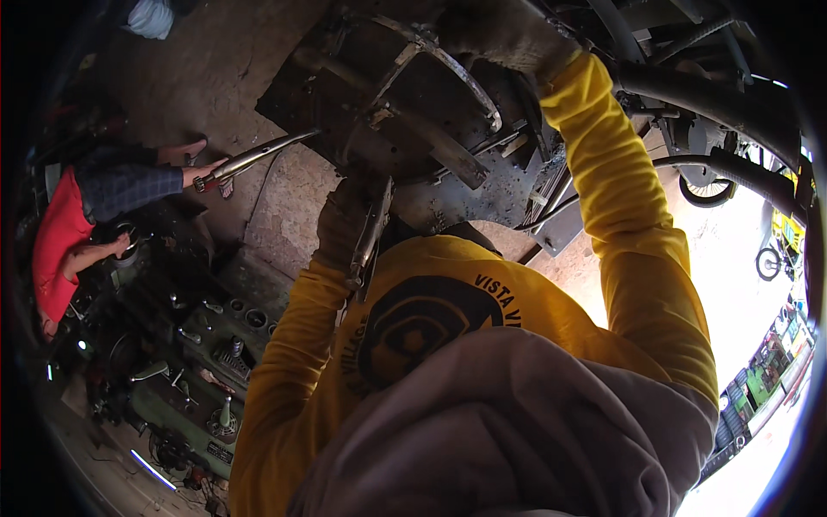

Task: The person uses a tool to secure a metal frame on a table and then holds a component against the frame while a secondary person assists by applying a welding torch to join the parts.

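My left hand [338,222], in a dark glove, is closed around a long metal tool [372,237] that looks like locking pliers. It is at the near left edge of a dark metal plate [297,103]. On the plate is a curved metal bar frame [457,73] with worn, pale patches, and a short tube [448,151] lies across it at a slant. My right hand [508,39], also gloved, reaches over the plate's far right side. Its fingers are lost in shadow, so its grip does not show. Both arms wear yellow sleeves.
A person in a red shirt [60,233] is at the left, beside a green machine [185,396] with levers. A bright metal rod [258,159] points toward the plate. Dark tubes [706,108] crowd the upper right. Bicycle wheels [706,185] stand in bright light at right.
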The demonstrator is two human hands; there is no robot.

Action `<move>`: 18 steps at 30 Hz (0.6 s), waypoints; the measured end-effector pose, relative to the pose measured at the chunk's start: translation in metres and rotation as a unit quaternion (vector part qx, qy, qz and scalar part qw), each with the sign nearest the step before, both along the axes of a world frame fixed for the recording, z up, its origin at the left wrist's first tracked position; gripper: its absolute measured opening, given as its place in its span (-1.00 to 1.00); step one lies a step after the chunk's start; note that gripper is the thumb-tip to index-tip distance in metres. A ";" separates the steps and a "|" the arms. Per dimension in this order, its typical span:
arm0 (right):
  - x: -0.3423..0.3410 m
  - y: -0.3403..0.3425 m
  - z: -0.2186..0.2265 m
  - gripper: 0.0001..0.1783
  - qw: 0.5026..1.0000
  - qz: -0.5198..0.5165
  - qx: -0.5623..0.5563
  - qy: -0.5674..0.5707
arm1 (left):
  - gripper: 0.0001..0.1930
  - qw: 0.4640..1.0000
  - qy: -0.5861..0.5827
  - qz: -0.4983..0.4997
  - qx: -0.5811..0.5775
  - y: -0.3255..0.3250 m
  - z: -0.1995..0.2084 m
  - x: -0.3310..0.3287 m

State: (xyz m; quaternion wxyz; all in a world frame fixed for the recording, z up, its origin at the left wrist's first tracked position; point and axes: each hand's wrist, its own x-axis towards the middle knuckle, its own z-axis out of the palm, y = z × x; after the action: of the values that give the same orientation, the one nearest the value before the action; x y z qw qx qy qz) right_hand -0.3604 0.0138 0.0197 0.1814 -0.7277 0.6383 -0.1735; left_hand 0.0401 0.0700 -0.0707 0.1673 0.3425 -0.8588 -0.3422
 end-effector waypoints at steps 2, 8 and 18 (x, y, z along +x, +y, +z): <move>0.016 -0.005 -0.011 -0.68 0.999 0.035 -0.009 -0.036 | -0.53 0.990 -0.038 -0.071 -0.113 -0.003 0.002 -0.001; 0.049 -0.018 -0.036 -0.67 0.995 0.080 -0.017 -0.058 | -0.51 0.995 -0.086 -0.044 -0.002 -0.006 0.024 -0.011; 0.019 -0.021 -0.017 -0.64 0.996 -0.002 -0.070 -0.057 | -0.41 0.996 0.042 0.002 0.081 0.005 0.004 0.009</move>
State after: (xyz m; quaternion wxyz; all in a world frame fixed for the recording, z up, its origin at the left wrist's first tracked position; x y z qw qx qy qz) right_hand -0.3410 -0.0067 0.0031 0.1660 -0.7264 0.6143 -0.2596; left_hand 0.0488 0.0752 -0.0665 0.1757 0.3415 -0.8198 -0.4247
